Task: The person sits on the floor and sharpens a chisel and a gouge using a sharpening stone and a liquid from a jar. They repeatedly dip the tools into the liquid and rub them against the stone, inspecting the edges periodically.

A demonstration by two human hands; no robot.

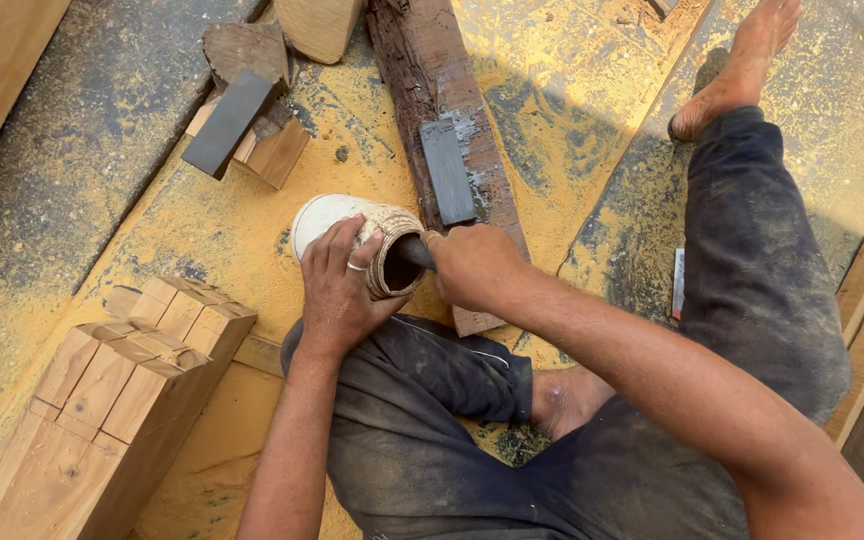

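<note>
Head view: the left hand point(337, 290) grips a pale tin point(352, 245) lying on its side on the sawdust-covered floor point(232, 230) by the knee; the right hand point(472, 265), closed around a dark tool point(414, 252), reaches into its mouth

Sawdust-covered floor point(182, 230) lay open at centre left. Stacked wooden blocks point(122, 390) blocked the lower left; a dark beam point(432, 90) and sharpening stones point(229, 122) crowded the top.
</note>
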